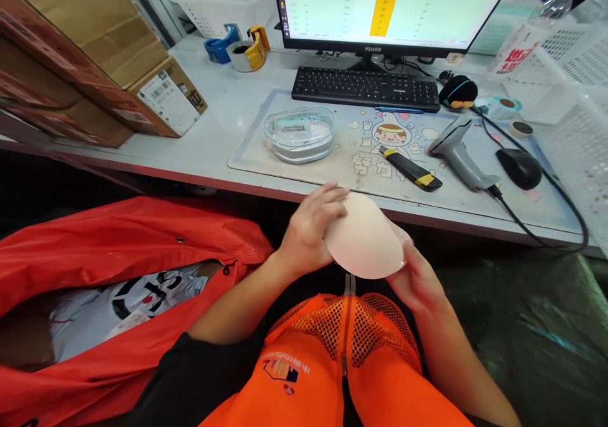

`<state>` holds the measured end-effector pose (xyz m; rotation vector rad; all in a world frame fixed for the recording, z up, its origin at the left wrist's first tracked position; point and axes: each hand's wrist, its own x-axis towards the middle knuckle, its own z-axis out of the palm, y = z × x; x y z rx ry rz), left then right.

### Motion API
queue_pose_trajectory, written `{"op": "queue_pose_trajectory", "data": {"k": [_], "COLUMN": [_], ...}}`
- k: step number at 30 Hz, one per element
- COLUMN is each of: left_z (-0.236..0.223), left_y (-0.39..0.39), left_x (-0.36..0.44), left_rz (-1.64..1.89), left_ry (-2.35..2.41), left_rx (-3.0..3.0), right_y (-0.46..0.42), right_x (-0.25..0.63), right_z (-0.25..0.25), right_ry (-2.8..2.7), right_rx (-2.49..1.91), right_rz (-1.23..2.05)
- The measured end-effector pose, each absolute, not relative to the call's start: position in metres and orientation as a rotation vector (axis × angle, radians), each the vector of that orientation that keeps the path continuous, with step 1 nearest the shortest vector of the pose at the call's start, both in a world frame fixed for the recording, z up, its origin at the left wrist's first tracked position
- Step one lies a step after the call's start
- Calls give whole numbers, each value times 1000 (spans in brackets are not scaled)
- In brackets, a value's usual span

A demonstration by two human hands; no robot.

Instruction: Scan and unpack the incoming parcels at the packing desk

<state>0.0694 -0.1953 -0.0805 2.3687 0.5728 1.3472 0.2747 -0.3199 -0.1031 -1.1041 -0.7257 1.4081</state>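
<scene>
Both my hands hold a pale pink, rounded cup-shaped pad (363, 240) just below the desk's front edge. My left hand (308, 227) grips its left side with fingers curled over the top. My right hand (415, 275) supports it from beneath on the right, fingers wrapped under it. A clear plastic shell case (299, 134) lies on the desk mat (370, 161) beyond my hands.
On the mat lie a yellow-black box cutter (411, 168), a grey barcode scanner (460, 154) and a mouse (519, 167). Keyboard (365, 88) and monitor (394, 9) stand behind. Cardboard boxes (90, 66) left; red sack (118, 287) with parcels lower left; white baskets (565, 91) right.
</scene>
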Motion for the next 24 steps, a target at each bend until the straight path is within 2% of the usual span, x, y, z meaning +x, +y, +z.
{"op": "queue_pose_trajectory", "data": {"k": [5, 11, 14, 17, 21, 24], "left_z": [-103, -70, -46, -39, -58, -75], "left_y": [-207, -206, -165, -92, -9, 6], "left_x": [73, 74, 66, 48, 28, 26], "left_rz": [1017, 837, 1001, 1196, 901, 938], "left_ry": [535, 470, 479, 841, 1220, 1206], "left_rx": [2345, 2389, 2455, 2521, 2467, 2476], "right_y": [-317, -285, -257, -227, -177, -136], "right_x": [246, 259, 283, 307, 335, 348], "right_z": [-93, -87, -77, -68, -59, -57], "right_ry": [-737, -569, -602, -624, -633, -622], "right_rx": [-1087, -1124, -1077, -1050, -1105, -1185], "right_rz": [1219, 885, 713, 609, 537, 492]}}
